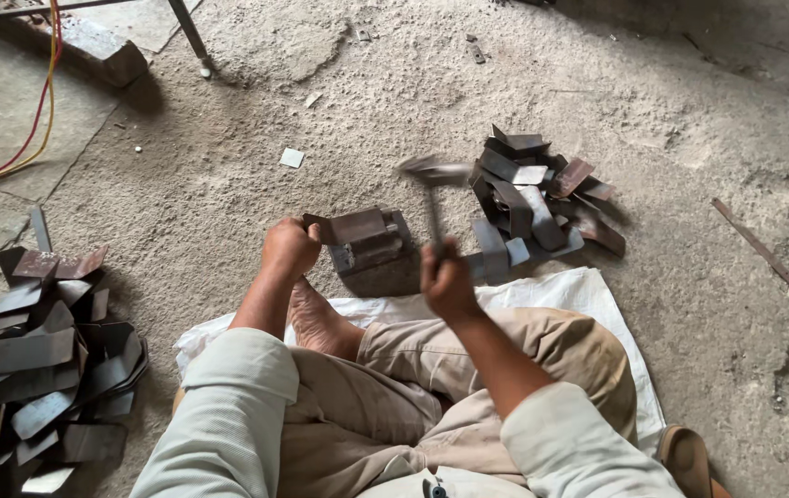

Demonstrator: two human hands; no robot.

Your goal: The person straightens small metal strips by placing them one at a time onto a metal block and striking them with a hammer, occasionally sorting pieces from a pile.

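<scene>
Rusty brown steel is what we see most of in the head view: flat plates and bent pieces scattered over a dusty concrete floor [690, 304]. We find no true container here; the nearest things to one are two loose heaps. A pile of flat dark plates [39, 369] lies on the floor at the far left, well apart from our hands. A smaller pile of bent metal pieces [537, 198] sits beyond the right hand, just beside the edge of a white woven sack [588, 300] spread under our legs.

Between the two hands stands a grey steel block [371, 247] on the floor, just in front of our bare foot [316, 323]. A brown metal plate [348, 224] rests across the top of that block. Our left hand [288, 249] is clenched on the plate's left end, touching it and pressing it to the block.

Our right hand [447, 281] is closed in a fist around the handle of a hammer [433, 189]. The handle rises nearly upright from the fist, and the head is blurred, above and to the right of the block, clear of the plate. So the plate lies directly at the left hand and near the right hand, up and to its left.

Red and yellow cables [30, 129] run along the floor at the upper left.
</scene>
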